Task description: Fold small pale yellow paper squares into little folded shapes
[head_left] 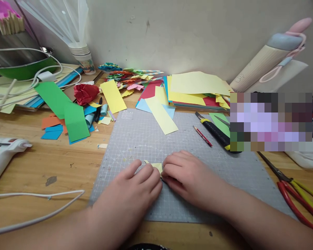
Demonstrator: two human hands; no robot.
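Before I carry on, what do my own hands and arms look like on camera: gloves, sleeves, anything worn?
The grip on each side is a bare human hand: left hand and right hand, without gloves, rings or visible markings. Left forearm and right forearm show no sleeve, watch, bracelet or cable attached. Fingernail detail is too small to tell.

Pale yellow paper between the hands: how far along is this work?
Looks done: the layered paper decorations piled by the wall. In hand: the small pale yellow piece, left hand and right hand both at it over the cutting mat; fingers hide its exact stage. Probably left: the long pale yellow strip, lying flat and unfolded.
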